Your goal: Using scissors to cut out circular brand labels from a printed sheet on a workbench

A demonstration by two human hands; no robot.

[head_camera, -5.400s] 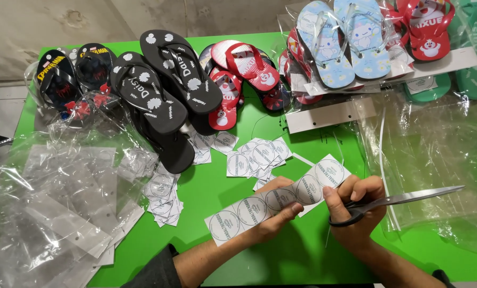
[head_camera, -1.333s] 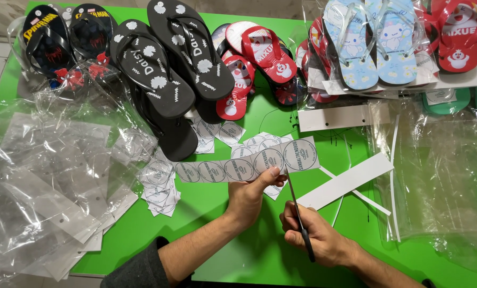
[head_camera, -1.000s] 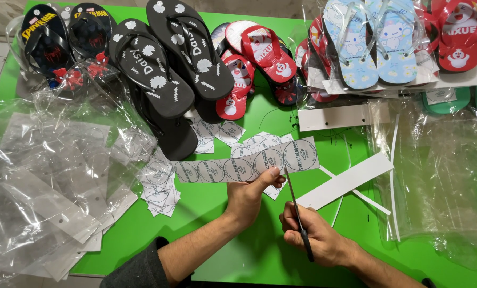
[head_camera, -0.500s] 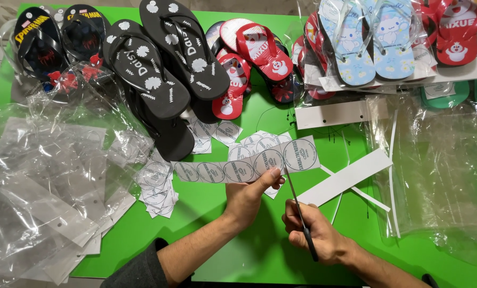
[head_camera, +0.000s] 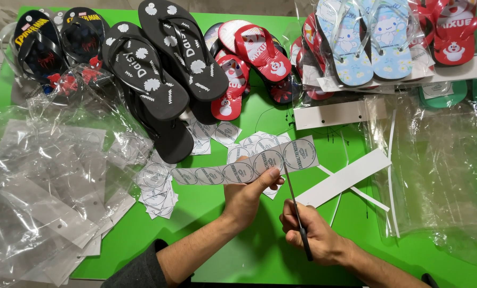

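So L hand point(head_camera: 245, 193) fingers pinch label strip point(head_camera: 243, 169); R hand point(head_camera: 314, 234) grips scissors point(head_camera: 297, 213).

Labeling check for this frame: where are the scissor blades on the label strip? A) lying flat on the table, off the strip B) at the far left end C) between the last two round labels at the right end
C: the scissors in the right hand meet the label strip, held by the left hand, just left of its last round label.

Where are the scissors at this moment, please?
In the head view, the scissors are low and right of centre, gripped in the right hand, blades pointing up at the label strip held by the left hand.
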